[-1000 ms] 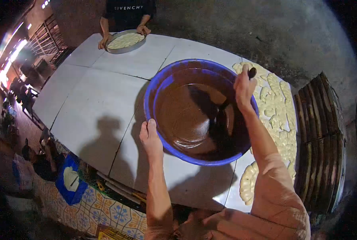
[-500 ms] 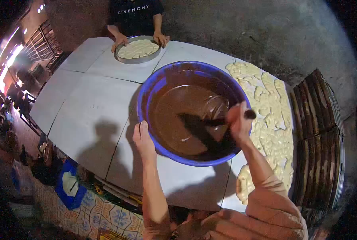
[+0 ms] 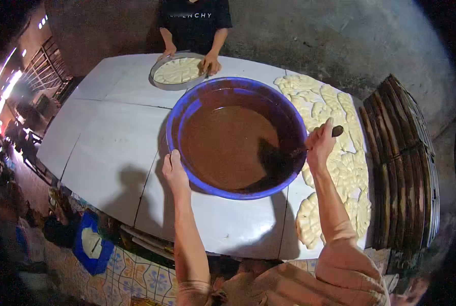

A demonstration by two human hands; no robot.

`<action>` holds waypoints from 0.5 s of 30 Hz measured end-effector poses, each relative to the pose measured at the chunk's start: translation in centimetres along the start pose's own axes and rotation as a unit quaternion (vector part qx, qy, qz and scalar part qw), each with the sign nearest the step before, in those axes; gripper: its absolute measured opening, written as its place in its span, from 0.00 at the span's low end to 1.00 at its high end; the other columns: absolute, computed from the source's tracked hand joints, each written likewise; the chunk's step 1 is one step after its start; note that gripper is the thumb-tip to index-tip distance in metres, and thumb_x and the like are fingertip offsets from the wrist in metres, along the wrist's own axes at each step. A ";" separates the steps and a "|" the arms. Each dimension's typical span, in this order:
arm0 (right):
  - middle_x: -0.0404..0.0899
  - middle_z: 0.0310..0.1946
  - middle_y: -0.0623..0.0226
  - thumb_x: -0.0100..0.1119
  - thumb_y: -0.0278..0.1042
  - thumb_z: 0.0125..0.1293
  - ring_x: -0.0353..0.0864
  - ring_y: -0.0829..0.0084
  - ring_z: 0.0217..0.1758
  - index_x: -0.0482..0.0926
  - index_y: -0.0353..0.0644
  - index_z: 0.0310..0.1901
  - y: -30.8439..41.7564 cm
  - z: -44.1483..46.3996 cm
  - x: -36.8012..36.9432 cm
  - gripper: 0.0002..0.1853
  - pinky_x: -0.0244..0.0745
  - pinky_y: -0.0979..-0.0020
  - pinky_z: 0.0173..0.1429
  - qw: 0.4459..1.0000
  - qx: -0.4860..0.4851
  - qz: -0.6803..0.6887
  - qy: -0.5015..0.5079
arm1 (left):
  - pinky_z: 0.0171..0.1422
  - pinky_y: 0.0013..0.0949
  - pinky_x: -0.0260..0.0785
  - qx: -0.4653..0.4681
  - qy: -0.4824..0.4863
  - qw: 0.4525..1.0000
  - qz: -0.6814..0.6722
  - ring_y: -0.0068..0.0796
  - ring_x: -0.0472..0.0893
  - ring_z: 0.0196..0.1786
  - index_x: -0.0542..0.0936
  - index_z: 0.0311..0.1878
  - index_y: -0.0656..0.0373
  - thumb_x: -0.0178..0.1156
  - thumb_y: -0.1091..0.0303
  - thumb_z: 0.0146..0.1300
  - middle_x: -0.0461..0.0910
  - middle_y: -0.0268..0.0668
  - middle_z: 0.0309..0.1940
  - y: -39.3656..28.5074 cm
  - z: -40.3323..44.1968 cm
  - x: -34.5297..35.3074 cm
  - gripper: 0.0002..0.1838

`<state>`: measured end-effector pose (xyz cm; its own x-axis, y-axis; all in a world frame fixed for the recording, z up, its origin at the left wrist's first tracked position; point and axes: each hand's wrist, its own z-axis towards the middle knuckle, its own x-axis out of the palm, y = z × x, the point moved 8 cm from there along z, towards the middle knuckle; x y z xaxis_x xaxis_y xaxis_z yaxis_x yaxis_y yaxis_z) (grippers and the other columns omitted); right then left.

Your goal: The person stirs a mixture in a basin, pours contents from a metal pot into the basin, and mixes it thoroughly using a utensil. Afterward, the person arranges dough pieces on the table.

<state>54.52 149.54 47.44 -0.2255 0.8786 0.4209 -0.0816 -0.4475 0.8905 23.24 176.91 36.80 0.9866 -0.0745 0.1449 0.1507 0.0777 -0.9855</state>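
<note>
A large blue tub point(image 3: 173, 133) filled with brown liquid point(image 3: 223, 143) stands on the white tiled table point(image 3: 100, 132). My left hand point(image 3: 176, 172) grips the tub's rim at its left side. At the right rim, my right hand point(image 3: 321, 144) is closed round the dark handle point(image 3: 337, 131) of a tool, whose lower part reaches over the liquid and is hard to make out in shadow. Pale pieces of dough point(image 3: 340, 158) lie on the table to the right, beside and behind my right hand.
Across the table a person in a black shirt point(image 3: 194, 30) has both hands at a round metal pan point(image 3: 177, 73) of pale dough. Stacked ridged dark trays point(image 3: 401, 168) stand at the right. A blue container point(image 3: 91, 245) is at the lower left.
My right hand with the tool has moved from over the tub out to its right rim. The person's pan appears farther right and nearer the tub.
</note>
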 end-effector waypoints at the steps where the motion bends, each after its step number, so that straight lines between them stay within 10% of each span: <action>1: 0.53 0.10 0.75 0.46 0.51 0.69 0.52 0.79 0.12 0.56 0.50 0.18 -0.8 1.3 -2.2 0.24 0.50 0.73 0.17 1.000 -0.007 -0.004 -0.021 | 0.39 0.31 0.60 0.005 0.009 1.000 0.011 0.24 0.65 0.32 0.74 0.33 0.66 0.51 0.59 0.66 0.70 0.31 0.26 0.1 0.1 0.0 0.16; 6: 0.72 0.28 0.62 0.47 0.50 0.68 0.71 0.73 0.33 0.70 0.34 0.38 -0.6 -0.2 -5.9 0.21 0.67 0.68 0.39 0.970 -0.086 -0.228 -0.002 | 0.36 0.35 0.59 0.002 0.048 0.999 -0.010 0.26 0.65 0.30 0.74 0.31 0.67 0.50 0.58 0.66 0.68 0.32 0.24 0.1 0.5 0.3 0.18; 10: 0.71 0.37 0.69 0.50 0.52 0.66 0.68 0.75 0.42 0.71 0.36 0.47 -5.2 -3.2 -5.7 0.24 0.66 0.69 0.44 0.972 0.172 -0.145 0.060 | 0.33 0.37 0.58 0.018 0.046 0.997 0.067 0.29 0.64 0.26 0.73 0.30 0.68 0.51 0.57 0.66 0.66 0.36 0.20 1.2 2.0 0.1 0.20; 15: 0.74 0.46 0.63 0.51 0.55 0.65 0.72 0.72 0.51 0.67 0.35 0.57 -6.8 -6.1 -4.7 0.31 0.71 0.67 0.52 0.952 0.186 -0.201 0.135 | 0.39 0.35 0.68 0.008 0.098 0.989 0.113 0.29 0.73 0.29 0.77 0.42 0.67 0.47 0.50 0.66 0.72 0.40 0.25 1.9 4.4 0.2 0.25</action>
<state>50.24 147.48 38.34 -0.4941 0.8692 0.0184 0.1234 0.0492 0.9911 23.98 181.47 35.31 0.9646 -0.2438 -0.1011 -0.0708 0.1298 -0.9890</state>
